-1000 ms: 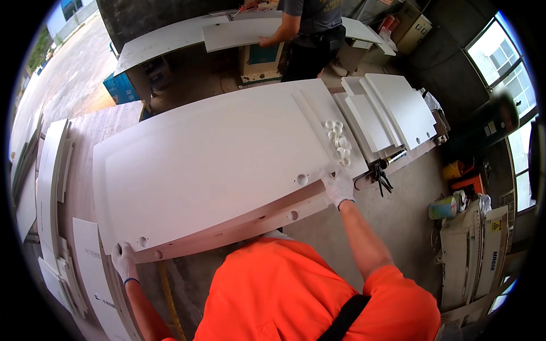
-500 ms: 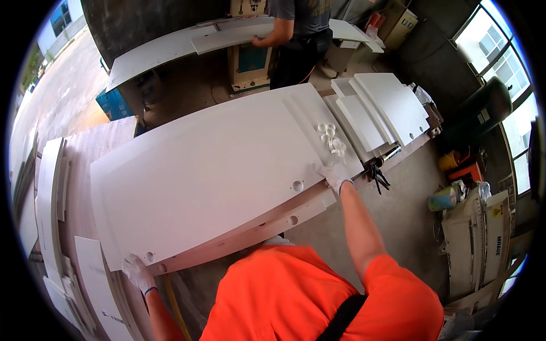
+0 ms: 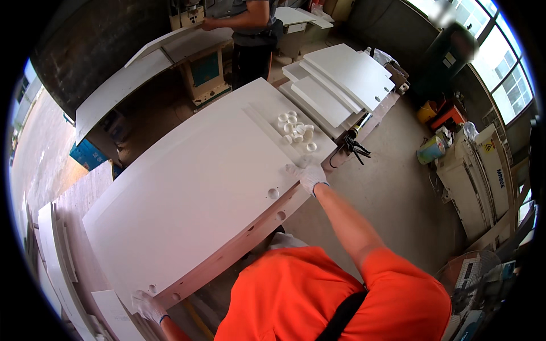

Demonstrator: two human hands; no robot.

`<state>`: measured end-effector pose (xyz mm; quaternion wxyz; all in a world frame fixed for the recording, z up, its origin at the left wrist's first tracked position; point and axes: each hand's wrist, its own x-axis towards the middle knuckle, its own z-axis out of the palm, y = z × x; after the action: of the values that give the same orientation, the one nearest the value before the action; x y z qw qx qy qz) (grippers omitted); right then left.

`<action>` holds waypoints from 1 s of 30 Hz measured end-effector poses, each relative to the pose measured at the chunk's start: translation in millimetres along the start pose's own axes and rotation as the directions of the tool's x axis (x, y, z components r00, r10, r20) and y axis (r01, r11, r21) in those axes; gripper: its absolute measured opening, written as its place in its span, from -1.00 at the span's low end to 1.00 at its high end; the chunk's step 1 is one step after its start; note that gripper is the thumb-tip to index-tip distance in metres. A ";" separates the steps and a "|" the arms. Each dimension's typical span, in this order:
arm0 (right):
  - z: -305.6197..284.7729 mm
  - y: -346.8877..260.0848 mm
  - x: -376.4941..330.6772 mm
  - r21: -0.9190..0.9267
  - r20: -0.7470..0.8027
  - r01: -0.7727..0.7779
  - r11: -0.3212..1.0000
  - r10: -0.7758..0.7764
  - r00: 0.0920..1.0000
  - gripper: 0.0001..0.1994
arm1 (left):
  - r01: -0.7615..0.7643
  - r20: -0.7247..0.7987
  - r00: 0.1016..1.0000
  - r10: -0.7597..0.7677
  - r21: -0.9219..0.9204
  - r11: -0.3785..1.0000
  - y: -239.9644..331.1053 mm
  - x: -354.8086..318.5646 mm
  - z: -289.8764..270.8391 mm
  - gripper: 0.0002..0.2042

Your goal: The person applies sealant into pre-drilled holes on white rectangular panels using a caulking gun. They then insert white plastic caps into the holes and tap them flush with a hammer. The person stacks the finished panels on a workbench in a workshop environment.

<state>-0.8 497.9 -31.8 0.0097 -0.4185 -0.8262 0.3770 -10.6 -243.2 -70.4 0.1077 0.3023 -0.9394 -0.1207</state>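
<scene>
A large white panel with round holes near its front edge lies on top of other white panels. My left hand, in a white glove, is closed over its near left corner beside a hole. On the near edge toward the right, my gloved right hand grips the same panel, fingers on the top face; what is under the edge is hidden. A loose cluster of white round caps sits on the panel's right end, beyond my right hand.
White boards are stacked to the right, with a black-handled caulking gun beside them. Narrow panels lie at left. A co-worker holds a board at a machine behind. A paint can stands on the right.
The view has turned right. The top panel now lies closer over the panels beneath, with a narrower gap at its front edge. Several caps have shifted, one apart from the cluster. The co-worker's board has moved.
</scene>
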 end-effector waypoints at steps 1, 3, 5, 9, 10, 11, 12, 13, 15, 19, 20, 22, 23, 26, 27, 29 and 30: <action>-4.7 -2.1 -8.3 -0.019 -0.012 0.013 1.000 -0.013 1.000 -0.07 | 0.003 0.085 0.996 0.001 -0.045 0.999 13.3 -0.3 -5.9 -0.40; -9.8 3.2 -23.6 -0.055 -0.015 0.049 0.997 -0.050 0.999 -0.20 | 0.033 0.245 0.970 -0.004 -0.116 0.993 36.8 -6.1 -28.3 -0.40; -3.0 30.8 -36.9 0.245 -0.089 0.179 0.953 -0.162 0.983 -0.40 | 0.052 0.080 0.996 -0.025 -0.352 0.935 4.0 -23.6 0.5 -0.39; -8.0 126.4 -25.5 0.400 -0.303 0.091 0.912 0.038 0.952 -0.65 | -0.030 -0.139 0.990 0.025 -0.028 0.999 89.3 -90.0 -16.0 -0.34; -13.4 142.8 -17.7 0.293 -0.321 0.100 0.951 0.000 0.947 -0.68 | -0.083 -0.058 0.996 0.071 -0.255 0.963 103.8 -114.4 -27.5 -0.37; -22.2 159.4 -9.6 0.184 -0.344 0.104 0.977 -0.035 0.938 -0.72 | -0.147 -0.088 0.987 0.132 -0.195 0.970 119.4 -124.7 -27.9 -0.39; -29.8 171.2 -1.1 0.072 -0.361 0.111 0.991 -0.077 0.930 -0.76 | -0.206 -0.116 0.975 0.191 -0.133 0.969 133.8 -134.8 -22.9 -0.40; -38.2 177.2 10.9 0.023 -0.371 0.169 0.985 -0.149 0.917 -0.78 | -0.255 -0.146 0.959 0.243 -0.072 0.964 155.9 -147.6 -22.9 -0.41; -51.8 184.1 33.6 -0.073 -0.382 0.283 0.956 -0.289 0.878 -0.81 | -0.351 -0.130 0.936 0.327 -0.268 0.897 218.1 -180.1 -27.7 -0.42; -91.0 145.2 69.4 0.034 -0.505 0.519 0.854 -0.434 0.746 -0.83 | -0.526 -0.178 0.847 0.500 -0.415 0.742 301.6 -229.7 -40.9 -0.45; -105.2 122.4 81.3 0.038 -0.490 0.597 0.801 -0.506 0.710 -0.81 | -0.559 -0.193 0.826 0.530 -0.408 0.722 313.2 -240.5 -41.9 -0.45; -123.0 63.0 119.4 -0.099 -0.427 0.745 0.659 -0.705 0.566 -0.61 | -0.641 -0.225 0.761 0.609 -0.405 0.652 349.6 -257.2 -40.6 -0.46; -117.7 29.3 149.4 -0.209 -0.400 0.757 0.619 -0.761 0.512 -0.53 | -0.672 -0.219 0.727 0.651 -0.424 0.607 373.1 -267.4 -39.3 -0.48; -77.4 -32.7 245.8 0.119 -0.285 0.764 0.635 -0.715 0.639 -0.43 | -0.781 -0.191 0.563 0.804 -0.440 0.443 442.9 -316.3 -58.8 -0.51; -61.6 -49.3 278.3 0.613 -0.109 0.546 0.571 -0.623 0.775 -0.42 | -0.825 -0.181 0.478 0.860 -0.428 0.369 459.5 -326.4 -63.7 -0.51; -51.4 -90.0 308.8 0.903 0.118 0.174 0.392 -0.618 0.777 -0.43 | -0.875 -0.181 0.388 0.904 -0.381 0.299 452.8 -337.6 -64.4 -0.57; -36.9 -102.6 307.3 0.886 0.113 0.210 0.413 -0.632 0.767 -0.44 | -0.843 -0.146 0.446 0.883 -0.401 0.360 440.5 -342.3 -57.4 -0.56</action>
<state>-258.3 697.9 -32.7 0.1212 -0.0368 -0.6015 0.7888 38.3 298.0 68.3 0.1719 -0.2721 -0.9111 -0.2576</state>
